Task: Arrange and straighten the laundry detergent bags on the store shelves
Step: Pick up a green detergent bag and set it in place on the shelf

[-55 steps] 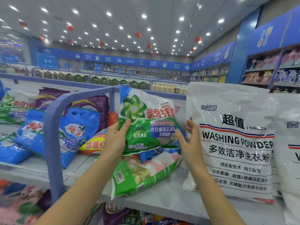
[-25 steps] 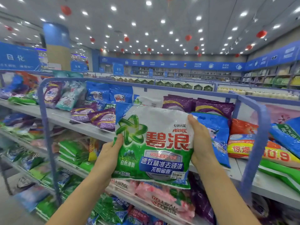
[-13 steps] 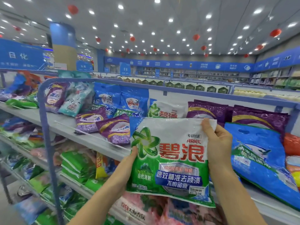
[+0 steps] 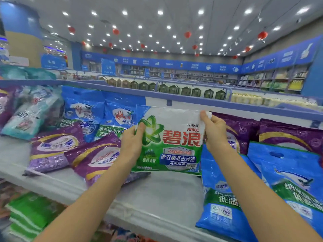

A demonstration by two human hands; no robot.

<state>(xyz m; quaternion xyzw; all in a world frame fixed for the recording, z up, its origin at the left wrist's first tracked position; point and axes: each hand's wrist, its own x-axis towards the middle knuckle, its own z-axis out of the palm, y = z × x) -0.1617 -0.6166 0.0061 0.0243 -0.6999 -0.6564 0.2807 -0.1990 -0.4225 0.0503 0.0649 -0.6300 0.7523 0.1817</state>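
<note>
Green-and-white detergent bag (image 4: 173, 142), with red Chinese lettering, "ARIEL" on the front and a green star-shaped emblem at upper left. It is held upright, facing the camera, over the pale grey shelf (image 4: 157, 194), in the gap between purple stock on the left and blue stock on the right. Whether its lower edge touches the shelf cannot be told.

Left hand (image 4: 132, 142): grips the bag's left edge, thumb laid on the front by the emblem, fingers behind.
Right hand (image 4: 215, 131): grips the right edge near the top corner, thumb on the front, fingers curled behind. Both forearms are bare and reach in from below.

Left of the bag:
- Two purple bags (image 4: 52, 149) lying flat and askew. The nearer purple bag (image 4: 97, 158) is partly hidden by the left forearm.
- Behind them, two blue bags (image 4: 83, 109) standing side by side at the back of the shelf.
- Further left, a teal bag (image 4: 29, 112), tilted and blurred.

Right of the bag:
- Dark purple bags (image 4: 290, 135) standing at the back.
- In front of them, two blue-and-green bags (image 4: 225, 198) leaning back. The nearer one is just beside the right forearm.

Above: blue rail (image 4: 122, 89) along the top of the shelf unit.
Below: green bags (image 4: 29, 212) stacked on a lower shelf, blurred.
Ceiling: red lanterns (image 4: 262, 34) among round lights.
</note>
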